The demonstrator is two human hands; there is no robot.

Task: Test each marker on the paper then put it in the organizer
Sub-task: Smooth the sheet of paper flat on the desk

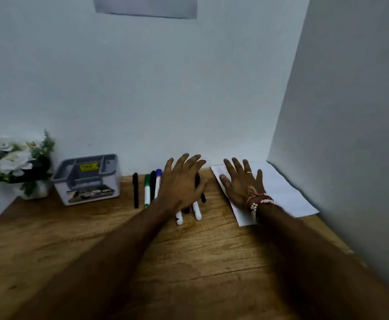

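Premises: a desk nook of the study or home-office kind. A wood-grain desktop (188, 262) is fitted into a corner of plain pale walls (142, 88). A grey compartmented organizer (87, 179) stands at the back edge. Left of the organizer is a pot of white flowers (15, 162); right of it, a row of markers (147, 190); further right, white paper (286, 192) lying flat. High above the organizer, a grey sheet (145, 6) is on the wall.

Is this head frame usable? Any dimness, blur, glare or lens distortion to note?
Head view: dim, bluish light, no glare on the paper; the flowers at far left look soft and washed out; the wide-angle lens skews the wall corner; both forearms sink into dark shadow; the left hand covers some markers.
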